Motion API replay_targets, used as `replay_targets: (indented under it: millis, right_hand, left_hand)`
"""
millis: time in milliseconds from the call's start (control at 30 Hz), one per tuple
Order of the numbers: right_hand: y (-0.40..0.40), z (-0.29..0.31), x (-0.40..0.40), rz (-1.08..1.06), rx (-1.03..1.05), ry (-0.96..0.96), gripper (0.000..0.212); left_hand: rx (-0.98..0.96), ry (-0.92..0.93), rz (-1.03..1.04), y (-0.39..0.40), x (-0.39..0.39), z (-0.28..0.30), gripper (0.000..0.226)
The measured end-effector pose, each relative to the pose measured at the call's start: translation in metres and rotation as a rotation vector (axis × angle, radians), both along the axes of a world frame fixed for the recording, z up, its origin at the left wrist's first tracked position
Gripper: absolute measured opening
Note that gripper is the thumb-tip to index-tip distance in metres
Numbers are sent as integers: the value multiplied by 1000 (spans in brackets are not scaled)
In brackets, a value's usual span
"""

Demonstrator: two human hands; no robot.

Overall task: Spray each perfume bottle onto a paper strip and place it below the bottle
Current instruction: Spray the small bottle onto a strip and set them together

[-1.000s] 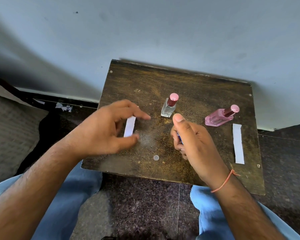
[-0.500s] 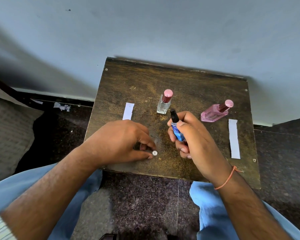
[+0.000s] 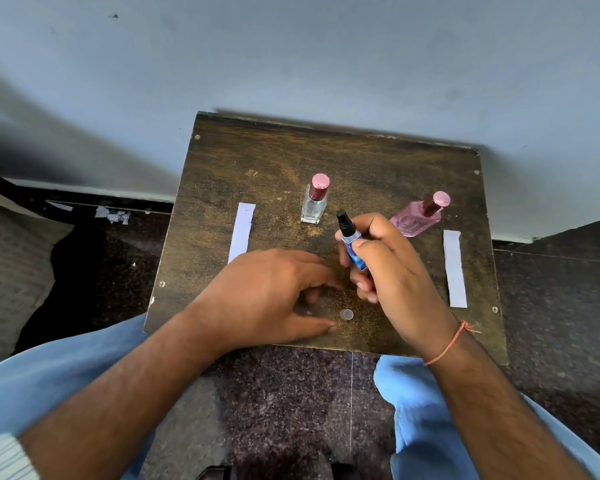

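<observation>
The blue bottle (image 3: pixel 353 244) is off the tabletop (image 3: pixel 378 161), gripped upright in the right hand (image 3: pixel 392 268), its black nozzle (image 3: pixel 344 221) bare and pointing up toward the far side. Its small clear cap (image 3: pixel 346 314) lies on the wood just below that hand, near the front edge. The left hand (image 3: pixel 274 296) rests palm-down beside it, fingers loosely curled and holding nothing, thumb tip just short of the cap.

Beyond the hands, the clear bottle (image 3: pixel 314 202) stands capped mid-table, and the pink bottle (image 3: pixel 419 216) stands capped to the right, leaning in this view. One strip (image 3: pixel 242 231) lies at the left, with no bottle above it; another strip (image 3: pixel 454 268) lies at the right, below and just right of the pink bottle.

By my reading, the spraying for the blue bottle looks finished, with its strip set down at the left, and the step in hand is recapping. Next the left hand needs to pinch the cap and seat it over the nozzle, while the right holds the bottle steady. Then the bottle should stand above the left strip. The cap is tiny and lies flat, so it may skid toward the front edge if nudged.
</observation>
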State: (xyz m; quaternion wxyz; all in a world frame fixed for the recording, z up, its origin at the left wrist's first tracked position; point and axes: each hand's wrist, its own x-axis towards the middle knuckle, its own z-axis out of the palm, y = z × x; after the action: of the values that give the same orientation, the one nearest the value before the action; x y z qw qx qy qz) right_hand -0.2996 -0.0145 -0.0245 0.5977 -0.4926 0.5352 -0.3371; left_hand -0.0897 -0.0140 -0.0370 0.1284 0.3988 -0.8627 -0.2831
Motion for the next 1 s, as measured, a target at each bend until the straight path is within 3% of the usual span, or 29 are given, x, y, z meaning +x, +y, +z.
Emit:
replay_targets:
  millis: [167,333,433,533,700,1000]
  right_hand:
    - [1,-1,-7,-12,-50,3,24]
    - [2,-4,-11,1,-60,-11,19]
    - [2,-6,-13,0,-50,3,20]
    - [1,-6,-14,13,-78,22,18]
    - [1,-4,-12,58,-156,83,20]
    - [2,-4,1,86,-278,212,20]
  left_hand:
    - [-45,-55,20,8,-27,-2,28]
    - [-27,-26,11,-1,-23,-7,26]
    - [146,156,15,-13,-6,2,22]
    - [328,429,202,-23,12,13,21]
    - [316,784,426,-30,26,18,27]
    - [368,709,464,-28,46,15,17]
